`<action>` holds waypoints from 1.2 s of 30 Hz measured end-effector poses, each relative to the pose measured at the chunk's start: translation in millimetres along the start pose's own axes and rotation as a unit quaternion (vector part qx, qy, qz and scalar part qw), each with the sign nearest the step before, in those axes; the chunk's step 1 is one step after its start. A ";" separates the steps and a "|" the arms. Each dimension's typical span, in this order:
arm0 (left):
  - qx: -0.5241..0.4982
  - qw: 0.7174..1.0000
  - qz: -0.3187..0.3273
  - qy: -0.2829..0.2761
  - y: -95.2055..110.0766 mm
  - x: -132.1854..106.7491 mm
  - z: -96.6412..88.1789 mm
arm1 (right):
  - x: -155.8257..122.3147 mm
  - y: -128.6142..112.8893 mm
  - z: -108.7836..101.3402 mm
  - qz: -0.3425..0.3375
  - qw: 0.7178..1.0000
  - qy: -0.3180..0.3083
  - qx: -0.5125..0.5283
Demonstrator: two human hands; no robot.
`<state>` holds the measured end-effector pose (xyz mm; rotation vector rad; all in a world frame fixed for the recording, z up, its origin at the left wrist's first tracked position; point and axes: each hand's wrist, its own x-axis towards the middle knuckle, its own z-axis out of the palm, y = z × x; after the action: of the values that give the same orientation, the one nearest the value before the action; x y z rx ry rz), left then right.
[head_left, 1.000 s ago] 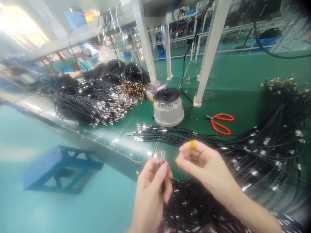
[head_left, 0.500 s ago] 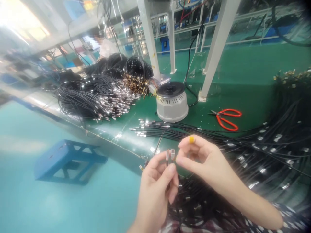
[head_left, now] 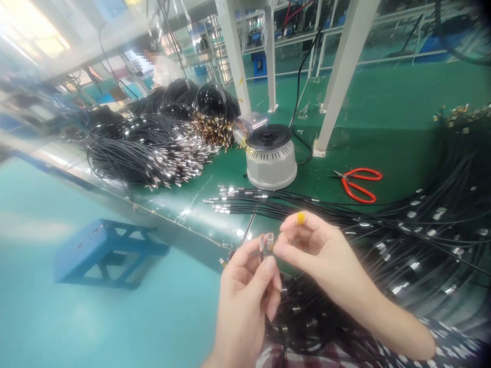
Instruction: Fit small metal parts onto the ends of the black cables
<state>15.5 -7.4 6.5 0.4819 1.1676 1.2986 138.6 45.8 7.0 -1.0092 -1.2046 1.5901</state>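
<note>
My left hand (head_left: 247, 286) is closed in a pinch on thin black cables whose silver connector tips (head_left: 266, 242) stick up above the fingers. My right hand (head_left: 310, 248), with yellow-painted nails, is curled in a pinch and its fingertips meet those tips from the right. Both hands hover over the near edge of the green table (head_left: 368, 133). Below them a thick bundle of black cables (head_left: 383, 271) with silver ends spreads to the right and into my lap. A short row of cables with silver connectors (head_left: 238, 199) lies on the table just beyond the hands.
A white round machine with a black top (head_left: 271, 158) stands mid-table, red-handled scissors (head_left: 358, 183) to its right. Piles of black cables with silver and gold ends (head_left: 161, 148) fill the left. White frame posts (head_left: 337, 76) rise behind. A blue stool (head_left: 107, 250) sits on the floor; another person (head_left: 161, 64) is far back.
My right hand has moved left and closed in on the connector tips held by my left hand. The view has shifted slightly.
</note>
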 end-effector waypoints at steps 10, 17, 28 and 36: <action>0.007 1.000 0.002 -0.013 -1.2 3.2 -5.1 | 0.9 1.2 2.2 -0.004 1.000 0.002 0.013; 0.009 1.000 0.004 -0.013 -0.3 2.6 -3.2 | 1.7 2.7 2.0 -0.004 1.000 0.002 0.019; 0.019 0.999 0.021 0.013 -3.3 -2.1 -0.3 | 1.1 3.3 9.8 0.026 0.998 0.012 0.053; 0.016 0.999 0.032 -0.006 -3.9 4.4 -3.8 | 3.8 11.1 12.2 0.016 0.997 0.020 0.078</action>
<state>13.5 -5.7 0.0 0.5548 1.1726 1.3310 124.2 44.5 -1.7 -0.9589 -1.0247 1.6538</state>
